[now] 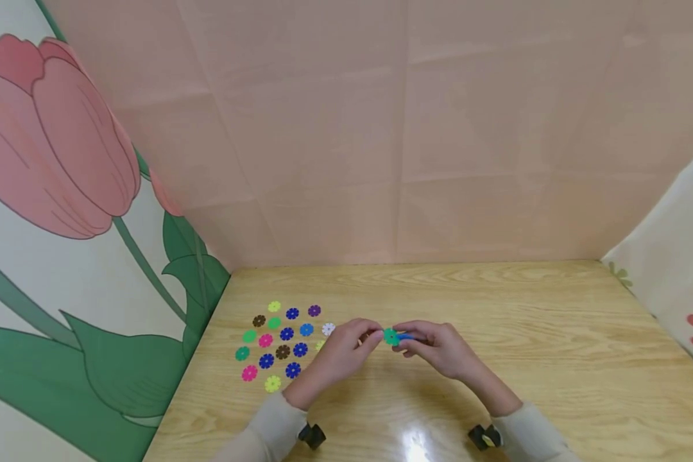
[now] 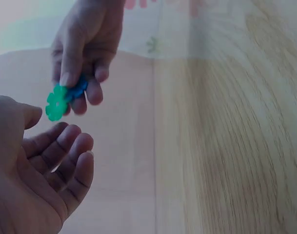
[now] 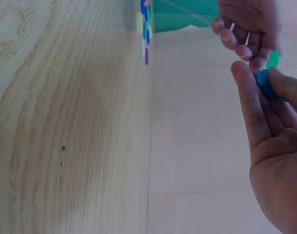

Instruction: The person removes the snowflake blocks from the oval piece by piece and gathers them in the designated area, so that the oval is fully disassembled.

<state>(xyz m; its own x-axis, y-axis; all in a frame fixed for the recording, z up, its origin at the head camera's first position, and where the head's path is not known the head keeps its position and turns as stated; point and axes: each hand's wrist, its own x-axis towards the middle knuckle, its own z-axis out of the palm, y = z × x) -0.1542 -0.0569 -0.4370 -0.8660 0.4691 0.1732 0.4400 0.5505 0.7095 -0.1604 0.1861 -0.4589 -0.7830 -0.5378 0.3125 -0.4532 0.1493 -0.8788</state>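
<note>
My right hand (image 1: 439, 346) pinches a blue flower-shaped disc (image 3: 266, 84) between thumb and fingers, above the table. A green flower-shaped disc (image 1: 391, 337) is joined to the blue one and sticks out toward the left hand. Just left of it, my left hand (image 1: 349, 346) has its fingers loosely bent and holds nothing. In the left wrist view the left thumb (image 2: 32, 116) is close beside the green disc, with a small gap between them. Part of the blue disc is hidden by the right fingers.
Many loose flower discs, such as a pink one (image 1: 249, 373) and a yellow one (image 1: 273, 384), lie spread on the left of the wooden table (image 1: 554, 359). The left hand partly covers a yellow one. A pink cloth (image 1: 404, 141) hangs along the back edge.
</note>
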